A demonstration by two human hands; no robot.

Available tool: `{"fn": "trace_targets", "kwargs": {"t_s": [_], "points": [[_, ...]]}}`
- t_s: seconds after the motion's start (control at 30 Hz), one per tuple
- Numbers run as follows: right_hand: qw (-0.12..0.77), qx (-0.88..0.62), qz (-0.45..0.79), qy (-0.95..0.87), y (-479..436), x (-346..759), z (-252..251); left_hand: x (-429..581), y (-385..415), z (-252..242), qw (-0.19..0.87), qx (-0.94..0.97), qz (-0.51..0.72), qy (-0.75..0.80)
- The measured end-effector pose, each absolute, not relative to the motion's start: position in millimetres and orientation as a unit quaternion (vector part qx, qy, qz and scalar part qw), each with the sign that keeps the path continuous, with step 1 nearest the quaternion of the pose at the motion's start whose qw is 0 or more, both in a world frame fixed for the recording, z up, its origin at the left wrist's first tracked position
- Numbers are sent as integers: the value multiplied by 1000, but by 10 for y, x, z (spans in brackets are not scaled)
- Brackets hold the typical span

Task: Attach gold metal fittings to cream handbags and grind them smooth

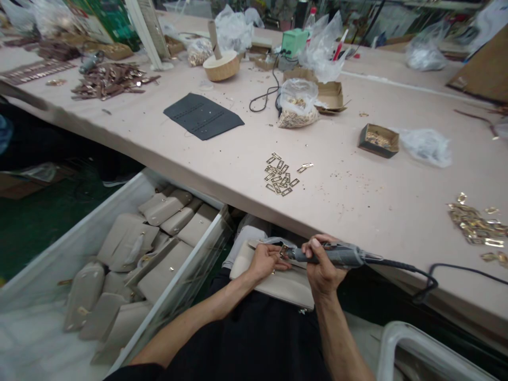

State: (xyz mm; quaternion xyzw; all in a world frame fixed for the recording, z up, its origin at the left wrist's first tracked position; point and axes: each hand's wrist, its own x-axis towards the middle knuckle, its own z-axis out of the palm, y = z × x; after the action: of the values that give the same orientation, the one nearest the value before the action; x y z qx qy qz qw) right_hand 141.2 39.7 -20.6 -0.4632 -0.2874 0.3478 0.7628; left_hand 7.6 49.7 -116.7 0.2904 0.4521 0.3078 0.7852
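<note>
A beige handbag point(283, 288) lies across my lap below the table edge. My right hand point(326, 272) is wrapped around a grey corded electric screwdriver point(337, 255), its tip pointing left. At that tip a small gold metal frame point(283, 251) stands over the bag, pinched by the fingers of my left hand point(265, 263). The screwdriver's exact contact with the frame is too small to make out. On the table ahead lies a loose pile of gold rectangular frames point(280, 177).
To the left a white bin point(186, 275) holds several beige bags. More gold fittings point(474, 219) lie at the right, near the black cord point(420, 270). A small box of screws point(379, 142), a bag of small parts point(297, 108) and a dark sheet point(203, 116) are farther back.
</note>
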Motion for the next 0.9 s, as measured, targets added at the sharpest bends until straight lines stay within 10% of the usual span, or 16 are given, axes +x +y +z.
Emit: {"fn": "trace_targets", "kwargs": {"t_s": [0.9], "points": [[722, -494, 317, -366, 343, 1254, -322, 98, 508, -1125, 781, 294, 301, 461]]}}
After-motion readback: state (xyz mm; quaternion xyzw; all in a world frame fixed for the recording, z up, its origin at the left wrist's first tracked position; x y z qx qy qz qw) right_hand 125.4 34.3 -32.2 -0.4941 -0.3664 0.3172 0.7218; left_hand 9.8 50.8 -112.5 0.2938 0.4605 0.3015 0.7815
